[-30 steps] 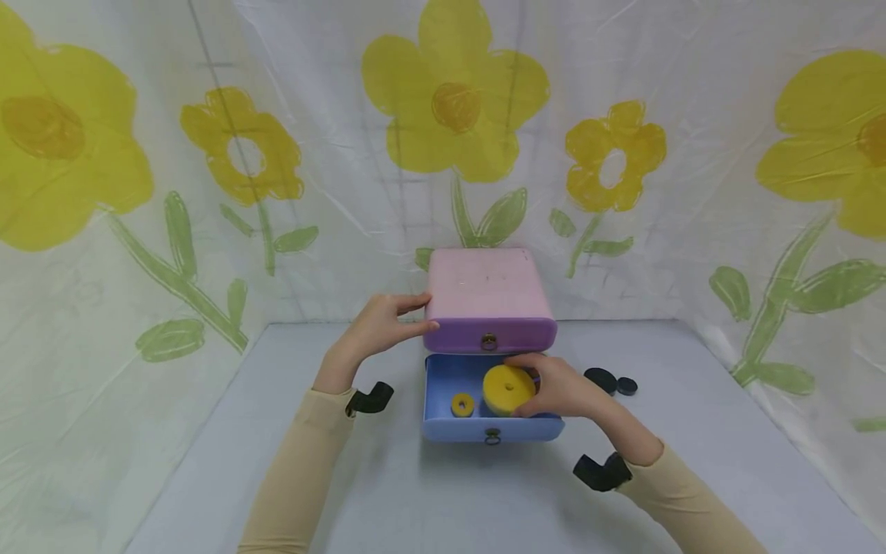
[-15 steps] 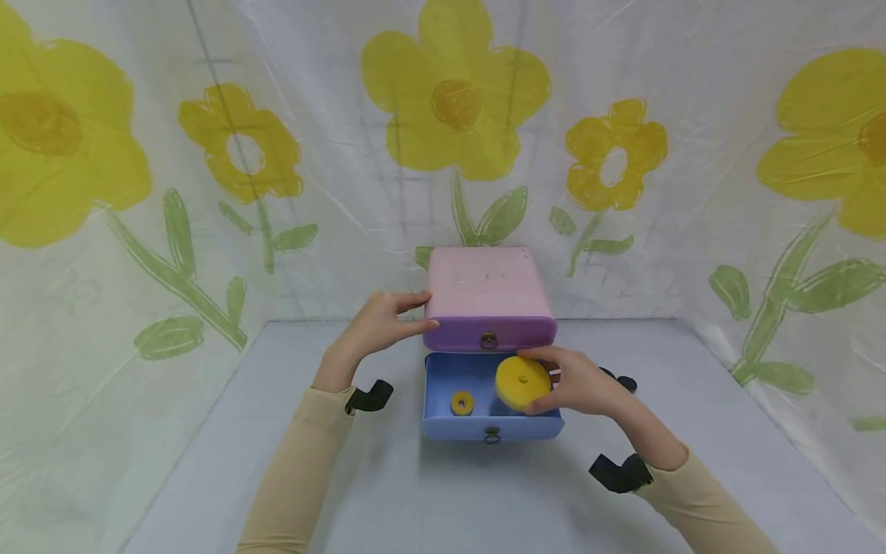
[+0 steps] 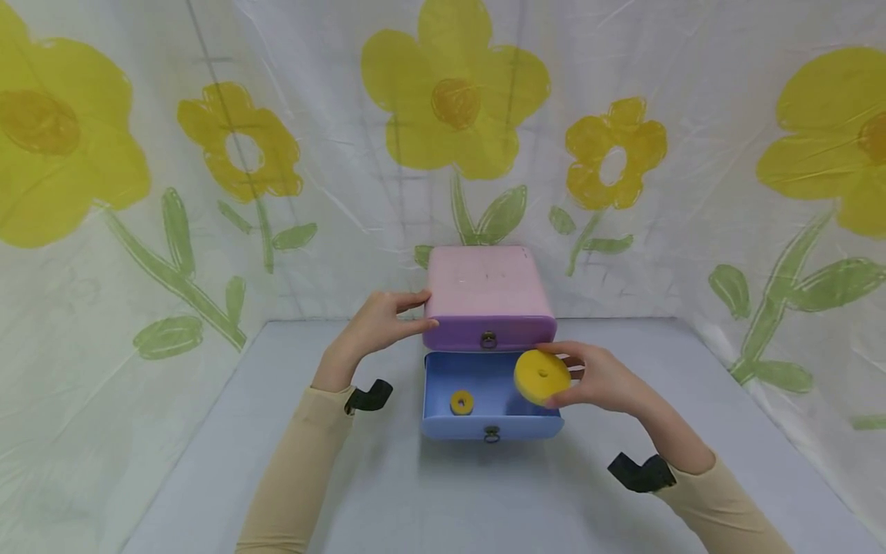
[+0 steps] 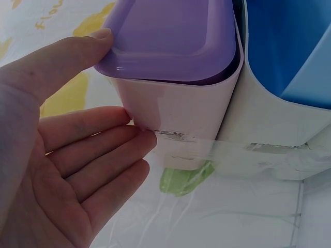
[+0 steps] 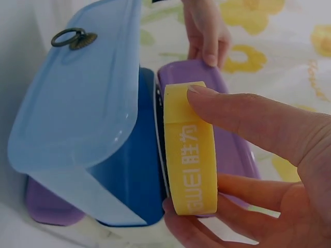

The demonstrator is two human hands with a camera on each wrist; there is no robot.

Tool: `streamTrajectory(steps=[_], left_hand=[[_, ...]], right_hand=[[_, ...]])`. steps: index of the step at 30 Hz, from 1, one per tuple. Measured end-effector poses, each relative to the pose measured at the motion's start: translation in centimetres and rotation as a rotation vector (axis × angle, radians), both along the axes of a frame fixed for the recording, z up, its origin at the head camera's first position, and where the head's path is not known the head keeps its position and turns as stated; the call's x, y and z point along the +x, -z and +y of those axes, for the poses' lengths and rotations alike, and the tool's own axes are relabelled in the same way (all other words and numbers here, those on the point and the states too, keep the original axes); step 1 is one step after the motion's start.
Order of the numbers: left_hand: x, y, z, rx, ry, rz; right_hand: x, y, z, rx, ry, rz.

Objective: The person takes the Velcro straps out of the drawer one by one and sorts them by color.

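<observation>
My right hand point(image 3: 605, 378) holds a thick yellow roll of tape point(image 3: 531, 385) between thumb and fingers, tilted over the right side of the pulled-out blue drawer point(image 3: 450, 428). White lettering runs along the roll's rim in the right wrist view. A small yellow ring-shaped roll point(image 3: 455, 405) lies inside the drawer, left of centre. On the left, my other hand point(image 3: 377, 323) steadies the pink drawer box point(image 3: 484, 281). Its thumb point(image 4: 98, 44) touches the edge of the purple drawer front point(image 4: 165, 41), while straight fingers rest against the pink side.
Brass-coloured ring pulls hang on the purple front and on the blue front, such as this ring pull point(image 3: 492, 435). Another purple drawer front point(image 5: 51, 204) shows beneath the blue one. The pale table point(image 3: 471, 500) meets a flower-printed sheet point(image 3: 346, 192) behind the box.
My right hand has lifted the yellow roll from inside the blue drawer and carried it to the right. Two black discs on the table are now hidden behind that hand. My left hand stays put.
</observation>
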State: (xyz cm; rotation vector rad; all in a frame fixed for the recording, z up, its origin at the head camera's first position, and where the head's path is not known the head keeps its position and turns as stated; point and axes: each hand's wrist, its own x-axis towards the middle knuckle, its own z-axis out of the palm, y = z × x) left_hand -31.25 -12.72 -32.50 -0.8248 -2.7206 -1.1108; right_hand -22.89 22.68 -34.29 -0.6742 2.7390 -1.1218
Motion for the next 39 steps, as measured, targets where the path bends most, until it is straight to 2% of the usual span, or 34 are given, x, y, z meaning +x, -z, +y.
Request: streamTrajectory(steps=[18,26,39], left_hand=[[-0.1,0.1,0.0,-0.003,0.008,0.006],[-0.2,0.0,0.0,-0.008,0.002,0.003],[-0.2,0.0,0.0,-0.007,0.004,-0.001]], right_hand=[[0.2,0.0,3.9,-0.023,0.093,-0.044],[0.3,0.3,5.4,0.014,0.138,-0.013],[0.3,2.4,7.4,0.025,0.205,-0.049]])
